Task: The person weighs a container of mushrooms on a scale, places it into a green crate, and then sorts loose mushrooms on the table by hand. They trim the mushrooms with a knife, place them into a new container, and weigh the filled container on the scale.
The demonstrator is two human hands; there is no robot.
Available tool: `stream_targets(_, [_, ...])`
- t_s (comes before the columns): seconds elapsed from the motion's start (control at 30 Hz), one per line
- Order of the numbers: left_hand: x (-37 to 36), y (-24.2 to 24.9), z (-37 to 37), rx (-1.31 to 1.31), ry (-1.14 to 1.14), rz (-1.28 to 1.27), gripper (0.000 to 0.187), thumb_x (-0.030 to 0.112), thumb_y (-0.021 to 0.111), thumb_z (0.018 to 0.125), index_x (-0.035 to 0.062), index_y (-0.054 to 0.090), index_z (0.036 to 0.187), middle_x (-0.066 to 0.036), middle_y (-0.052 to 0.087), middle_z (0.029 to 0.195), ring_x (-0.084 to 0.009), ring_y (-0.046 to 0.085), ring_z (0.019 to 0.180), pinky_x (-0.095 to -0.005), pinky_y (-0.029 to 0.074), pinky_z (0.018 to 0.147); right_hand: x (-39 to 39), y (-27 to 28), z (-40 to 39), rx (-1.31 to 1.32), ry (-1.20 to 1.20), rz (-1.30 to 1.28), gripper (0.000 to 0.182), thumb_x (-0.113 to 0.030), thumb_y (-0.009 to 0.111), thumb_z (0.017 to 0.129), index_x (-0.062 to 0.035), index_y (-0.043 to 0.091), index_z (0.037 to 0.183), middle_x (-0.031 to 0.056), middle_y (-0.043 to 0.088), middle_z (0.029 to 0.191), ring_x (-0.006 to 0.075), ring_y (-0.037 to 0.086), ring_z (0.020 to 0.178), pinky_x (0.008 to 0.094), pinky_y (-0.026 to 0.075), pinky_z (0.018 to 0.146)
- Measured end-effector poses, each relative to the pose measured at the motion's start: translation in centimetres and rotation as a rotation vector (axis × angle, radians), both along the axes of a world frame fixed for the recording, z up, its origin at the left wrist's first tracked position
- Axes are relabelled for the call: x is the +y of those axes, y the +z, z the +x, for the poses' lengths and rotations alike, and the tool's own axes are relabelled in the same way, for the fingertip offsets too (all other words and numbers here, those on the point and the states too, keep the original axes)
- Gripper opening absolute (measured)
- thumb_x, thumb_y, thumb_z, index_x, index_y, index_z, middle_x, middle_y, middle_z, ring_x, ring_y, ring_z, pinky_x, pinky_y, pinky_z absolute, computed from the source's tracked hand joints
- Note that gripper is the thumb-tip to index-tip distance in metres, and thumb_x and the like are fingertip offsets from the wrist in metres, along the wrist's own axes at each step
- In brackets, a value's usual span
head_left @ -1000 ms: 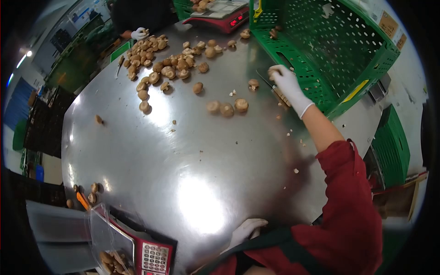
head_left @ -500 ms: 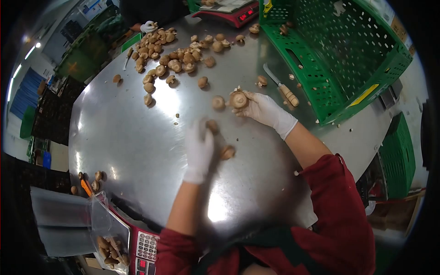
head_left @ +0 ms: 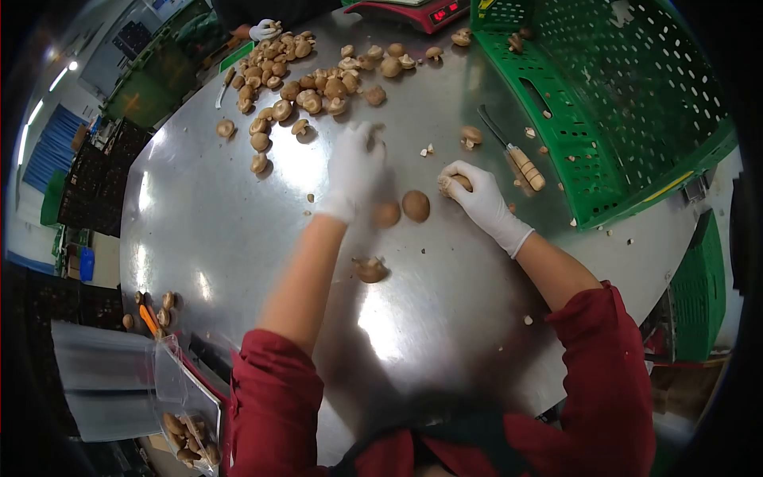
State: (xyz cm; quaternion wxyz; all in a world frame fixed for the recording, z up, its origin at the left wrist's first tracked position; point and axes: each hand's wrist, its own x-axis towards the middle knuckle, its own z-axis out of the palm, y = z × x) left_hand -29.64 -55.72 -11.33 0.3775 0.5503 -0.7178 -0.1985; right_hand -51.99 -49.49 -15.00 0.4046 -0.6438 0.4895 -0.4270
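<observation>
White gloves cover both my hands over the steel table (head_left: 238,238). My right hand (head_left: 475,199) curls its fingers round a mushroom (head_left: 456,183) and pins it against the tabletop, just left of the knife (head_left: 515,155) lying beside the green crate (head_left: 604,119). My left hand (head_left: 354,167) is blurred; its fingers seem loosely bent, reaching toward the far heap (head_left: 294,75), and I cannot tell whether they pinch anything.

To do this well, I judge I should keep my grip soft, since caps bruise and stems snap, and sweep loose ones toward me without rolling them off the slick steel.

Two brown caps (head_left: 401,209) lie between my hands, round and smooth, dome up. Another piece (head_left: 369,269) sits nearer me, paler and ragged, perhaps gill side up. Small pale scraps dot the table near the knife.
</observation>
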Motion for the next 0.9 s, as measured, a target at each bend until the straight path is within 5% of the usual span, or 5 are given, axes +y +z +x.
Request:
stream_targets(0.17, [-5.0,-5.4,1.0,-0.263,-0.033,-0.294,0.024,0.005,0.062,0.086,0.0054,0.070,0.109,-0.011,0.064,0.114,-0.0314,0.056,0.108,-0.0377,0.045,0.100,-0.3,-0.2,0.0,-0.094,0.000,-0.001,0.016,-0.016,0.063,0.095,0.0005,0.064,0.092,0.0036,0.064,0.071,0.0067,0.057,0.069,0.0251,0.048,0.066])
stream_targets(0.43, [-6.8,-1.5,3.5,-0.194,-0.054,-0.264,0.026,0.023,0.063,0.092,0.0031,0.069,0.107,-0.016,0.067,0.103,-0.0324,0.062,0.095,-0.0377,0.048,0.091,-0.1,0.1,0.2,-0.103,0.000,0.009,0.017,-0.014,0.061,0.094,0.0020,0.064,0.088,0.0040,0.065,0.070,0.0070,0.058,0.067,0.0250,0.049,0.065])
stream_targets(0.57, [-12.6,-2.1,6.5,-0.611,-0.009,-0.263,0.047,0.025,0.065,0.084,0.0143,0.061,0.129,-0.019,0.045,0.145,-0.0440,0.039,0.134,-0.0474,0.041,0.107,-0.3,-0.1,0.0,-0.142,-0.006,0.017,0.016,-0.012,0.059,0.092,0.0022,0.065,0.089,0.0045,0.065,0.070,0.0071,0.060,0.068,0.0245,0.049,0.066])
stream_targets(0.77, [-7.4,-3.5,5.7,-0.667,-0.122,-0.229,0.045,0.024,0.067,0.081,0.0126,0.064,0.125,-0.018,0.044,0.146,-0.0460,0.033,0.138,-0.0499,0.036,0.112,-0.2,-0.1,0.0,-0.145,-0.017,0.028,0.014,-0.009,0.056,0.093,0.0032,0.064,0.094,0.0044,0.064,0.072,0.0076,0.060,0.071,0.0241,0.049,0.068])
stream_targets(0.9, [-0.4,0.2,5.8,-0.161,-0.247,0.040,0.042,0.020,0.066,0.083,0.0060,0.063,0.122,-0.015,0.061,0.128,-0.0351,0.052,0.126,-0.0418,0.041,0.107,0.0,0.3,-0.1,-0.108,0.017,0.040,0.017,-0.002,0.051,0.093,0.0050,0.063,0.104,0.0037,0.062,0.078,0.0077,0.056,0.071,0.0240,0.048,0.067])
